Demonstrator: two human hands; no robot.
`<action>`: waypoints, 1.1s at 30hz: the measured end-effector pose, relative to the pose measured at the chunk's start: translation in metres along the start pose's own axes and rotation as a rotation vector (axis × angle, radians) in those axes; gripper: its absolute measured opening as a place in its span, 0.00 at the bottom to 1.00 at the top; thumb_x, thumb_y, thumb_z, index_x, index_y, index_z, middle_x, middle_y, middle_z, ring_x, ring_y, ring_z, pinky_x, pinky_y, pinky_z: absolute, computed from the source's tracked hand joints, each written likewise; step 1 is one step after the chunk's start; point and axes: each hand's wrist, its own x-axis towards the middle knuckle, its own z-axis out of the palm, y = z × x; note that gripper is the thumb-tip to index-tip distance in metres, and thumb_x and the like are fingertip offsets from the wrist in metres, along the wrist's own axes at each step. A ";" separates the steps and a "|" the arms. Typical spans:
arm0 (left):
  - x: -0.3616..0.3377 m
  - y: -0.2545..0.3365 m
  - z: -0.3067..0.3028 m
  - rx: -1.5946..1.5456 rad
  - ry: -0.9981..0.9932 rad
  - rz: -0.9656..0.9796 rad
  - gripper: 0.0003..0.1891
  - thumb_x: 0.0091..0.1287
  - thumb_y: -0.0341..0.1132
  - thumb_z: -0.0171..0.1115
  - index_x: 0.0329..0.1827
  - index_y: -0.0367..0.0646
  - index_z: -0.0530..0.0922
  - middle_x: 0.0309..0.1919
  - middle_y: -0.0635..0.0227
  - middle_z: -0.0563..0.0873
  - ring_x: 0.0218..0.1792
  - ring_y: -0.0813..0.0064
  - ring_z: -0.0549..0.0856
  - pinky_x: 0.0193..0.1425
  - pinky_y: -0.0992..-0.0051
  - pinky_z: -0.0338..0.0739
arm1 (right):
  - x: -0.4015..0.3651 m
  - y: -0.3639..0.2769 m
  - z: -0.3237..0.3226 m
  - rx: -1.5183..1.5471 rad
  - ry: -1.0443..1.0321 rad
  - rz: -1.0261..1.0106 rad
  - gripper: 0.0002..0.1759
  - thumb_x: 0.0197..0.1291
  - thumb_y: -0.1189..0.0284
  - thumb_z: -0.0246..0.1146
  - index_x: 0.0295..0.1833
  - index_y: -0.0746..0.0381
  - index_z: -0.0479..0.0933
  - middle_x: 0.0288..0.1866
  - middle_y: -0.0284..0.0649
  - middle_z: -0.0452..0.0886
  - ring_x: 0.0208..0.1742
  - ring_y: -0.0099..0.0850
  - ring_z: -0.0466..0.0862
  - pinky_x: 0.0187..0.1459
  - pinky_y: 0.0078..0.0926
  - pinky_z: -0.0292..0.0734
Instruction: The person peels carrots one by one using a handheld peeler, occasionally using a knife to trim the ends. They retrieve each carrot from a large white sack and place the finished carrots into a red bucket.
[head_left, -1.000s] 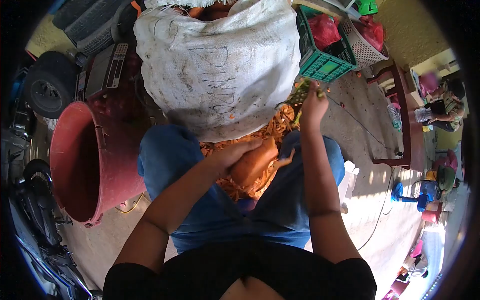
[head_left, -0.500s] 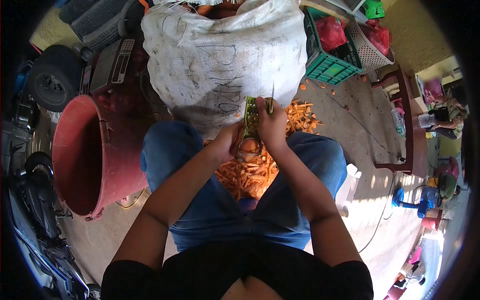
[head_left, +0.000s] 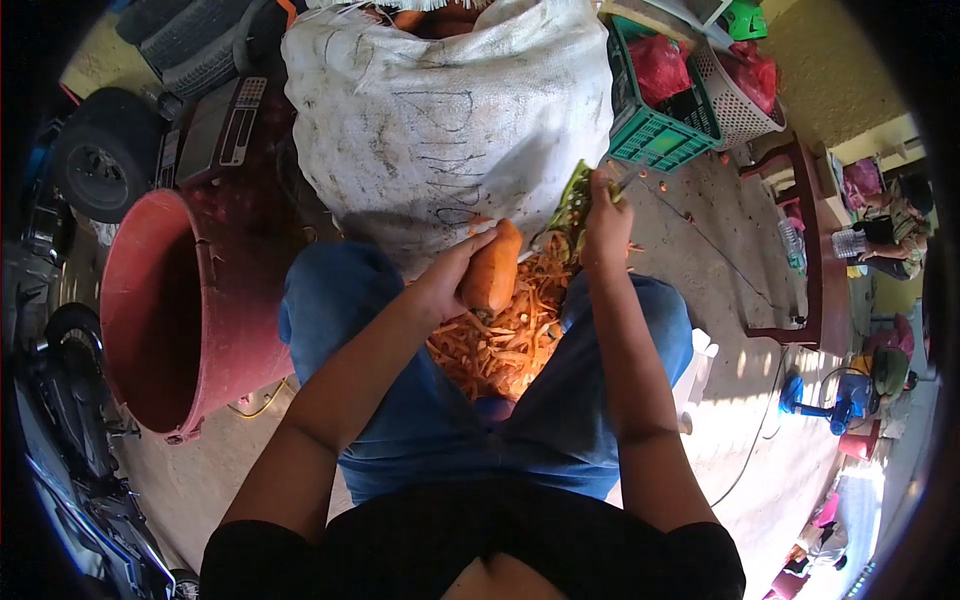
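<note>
My left hand [head_left: 447,283] is closed round a thick orange carrot [head_left: 492,272], held tilted above a heap of orange peelings [head_left: 490,355] between my knees. To its right, my right hand [head_left: 606,225] grips a green tool [head_left: 573,200] with holes along its body and a metal loop at its lower end. A thin metal blade sticks out by the fingers of that hand. The tool and the carrot are apart. Behind both hands stands a big white sack [head_left: 450,120] with dark writing on it.
A red barrel [head_left: 240,300] stands open at the left, with a scale [head_left: 215,135] and a tire behind it. At the back right are a green crate [head_left: 665,145] and a white basket [head_left: 735,110]. A person [head_left: 895,235] is at the far right.
My right hand has moved right and away from my left hand with the green tool. The carrot in my left hand now shows fully, raised and tilted.
</note>
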 end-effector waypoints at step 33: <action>0.003 -0.003 -0.005 -0.053 -0.109 0.085 0.17 0.65 0.41 0.37 0.45 0.38 0.68 0.37 0.63 0.78 0.36 0.71 0.79 0.42 0.70 0.75 | -0.050 0.014 0.031 -0.428 -0.196 -0.282 0.16 0.55 0.64 0.53 0.26 0.69 0.72 0.13 0.47 0.68 0.14 0.29 0.65 0.20 0.26 0.62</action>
